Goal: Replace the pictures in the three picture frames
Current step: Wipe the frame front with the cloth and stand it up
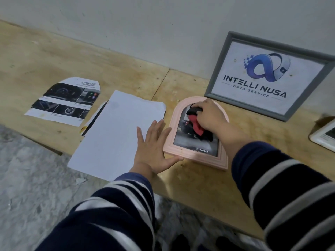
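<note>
Along a pale wall runs a wooden bench [199,187], its front edge crossing diagonally, with speckled floor below. On its middle lies a pink arched picture frame [196,160] holding a Toyota car picture. Right hand [208,115] rests on the frame's glass, fingers curled round a red and black cloth [194,122]. Left hand [154,147] lies flat with fingers spread, on a blank white sheet [116,131] just left of the frame, thumb touching the frame's lower edge. Farther left lies an arch-cut car brochure picture [63,100]. Behind, a grey frame [217,69] with a logo print leans on the wall. At the right edge shows a white frame's [324,138] corner.
</note>
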Motion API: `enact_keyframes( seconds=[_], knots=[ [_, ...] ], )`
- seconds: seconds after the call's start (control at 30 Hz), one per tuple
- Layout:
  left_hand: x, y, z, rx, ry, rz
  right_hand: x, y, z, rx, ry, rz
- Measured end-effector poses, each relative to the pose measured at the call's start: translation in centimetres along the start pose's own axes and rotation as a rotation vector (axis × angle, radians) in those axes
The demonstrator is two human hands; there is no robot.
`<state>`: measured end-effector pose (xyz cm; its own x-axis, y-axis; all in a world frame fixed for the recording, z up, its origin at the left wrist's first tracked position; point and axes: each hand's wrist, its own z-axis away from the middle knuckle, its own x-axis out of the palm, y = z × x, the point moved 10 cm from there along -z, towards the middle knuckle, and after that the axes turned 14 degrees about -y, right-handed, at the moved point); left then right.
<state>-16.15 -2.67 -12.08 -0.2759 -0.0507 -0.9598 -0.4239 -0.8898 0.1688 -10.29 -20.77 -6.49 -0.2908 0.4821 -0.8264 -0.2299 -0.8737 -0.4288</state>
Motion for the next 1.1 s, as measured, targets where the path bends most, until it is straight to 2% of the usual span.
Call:
enact_keyframes(
  seconds=[0.1, 0.23, 0.3, 0.63, 0.87, 0.93, 1.0, 1.1],
  knots=[
    [0.1, -0.1, -0.3, 0.009, 0.015, 0.005, -0.5, 0.7, -2.0, 0.071, 0.086, -0.005],
    [0.1, 0.0, -0.3, 0.022, 0.013, 0.026, 1.9, 0.3, -3.3, 0.165, -0.011, 0.252],
    [0.0, 0.1, -0.4, 0.030, 0.006, 0.035, 2.4, 0.1, -3.5, 0.141, -0.033, 0.324],
    [-0.2, 0.5, -0.1, 0.045, -0.009, 0.061, 5.4, -1.8, 1.3, -0.118, -0.066, 0.365],
    [-0.2, 0.4, 0.0, 0.037, -0.013, 0.046, 6.6, -2.1, 4.9, -0.238, -0.183, 0.261],
    [-0.1, 0.4, 0.0, 0.039, -0.020, 0.043, 6.2, -0.9, 5.2, -0.171, -0.262, 0.137],
    [-0.1, 0.5, 0.0, 0.046, -0.023, 0.046, 5.5, 1.3, 4.9, -0.056, -0.319, -0.093],
    [0.1, 0.5, -0.2, 0.060, -0.018, 0.057, 3.1, 4.4, 3.4, 0.068, -0.251, -0.275]
  ],
)
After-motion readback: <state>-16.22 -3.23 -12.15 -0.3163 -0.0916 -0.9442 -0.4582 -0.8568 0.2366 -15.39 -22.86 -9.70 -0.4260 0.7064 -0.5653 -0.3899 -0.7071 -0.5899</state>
